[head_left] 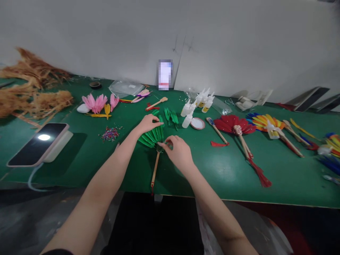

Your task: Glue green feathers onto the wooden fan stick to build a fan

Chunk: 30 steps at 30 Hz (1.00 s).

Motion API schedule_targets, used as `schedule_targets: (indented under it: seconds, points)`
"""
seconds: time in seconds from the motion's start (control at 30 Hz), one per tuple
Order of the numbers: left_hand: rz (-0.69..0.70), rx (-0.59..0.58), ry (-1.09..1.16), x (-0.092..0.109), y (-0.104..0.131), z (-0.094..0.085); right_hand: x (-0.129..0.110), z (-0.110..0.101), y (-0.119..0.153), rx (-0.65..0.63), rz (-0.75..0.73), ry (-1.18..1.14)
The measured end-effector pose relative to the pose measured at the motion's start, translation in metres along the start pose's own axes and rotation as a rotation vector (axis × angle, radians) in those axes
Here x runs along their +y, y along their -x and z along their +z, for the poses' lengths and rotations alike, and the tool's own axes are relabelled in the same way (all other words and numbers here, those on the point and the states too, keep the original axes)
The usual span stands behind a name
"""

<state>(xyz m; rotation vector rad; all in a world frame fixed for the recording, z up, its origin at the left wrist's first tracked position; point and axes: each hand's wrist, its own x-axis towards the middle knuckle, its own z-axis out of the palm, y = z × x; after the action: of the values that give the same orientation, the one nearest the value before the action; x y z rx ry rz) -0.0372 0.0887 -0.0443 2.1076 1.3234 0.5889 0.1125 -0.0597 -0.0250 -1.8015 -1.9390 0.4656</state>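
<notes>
A green feather fan (152, 137) lies on the green table, its wooden handle (155, 168) pointing toward me and ending in a red cord. My left hand (150, 124) is over the upper part of the fan, thumb and fingers closed on a green feather near its tip. At the base of the feathers, where they meet the handle, my right hand (176, 150) pinches something too small to make out. Loose green feathers (172, 117) lie just beyond the fan.
White glue bottles (187, 120) stand behind my right hand beside a small round dish (198, 123). Right of them lies a red feather fan (235, 124). Pink feathers (95, 103), colored chips (110, 134) and a phone (38, 144) are on the left. Another phone (165, 75) leans against the wall.
</notes>
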Motion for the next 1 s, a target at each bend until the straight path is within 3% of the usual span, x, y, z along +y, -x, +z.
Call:
schedule_targets:
  seconds: [0.13,0.27,0.4,0.53,0.83,1.0]
  points:
    - [0.020,-0.008,0.021,-0.002,-0.001,0.002,-0.007,0.022,0.038,0.173,-0.206,0.123]
    - [0.030,-0.038,0.061,0.001,0.000,-0.001,-0.015,0.042,0.057,0.091,-0.306,0.217]
    - [0.021,-0.111,0.126,0.007,0.005,-0.007,-0.022,0.048,0.062,-0.007,-0.371,0.247]
    - [0.037,-0.230,0.271,0.010,0.009,-0.009,-0.018,0.045,0.063,-0.088,-0.450,0.255]
    - [-0.082,-0.311,0.337,0.012,0.011,-0.007,0.004,0.019,0.055,-0.244,-0.614,0.206]
    - [-0.078,-0.361,0.337,0.011,0.011,-0.006,0.010,0.016,0.053,-0.240,-0.607,0.133]
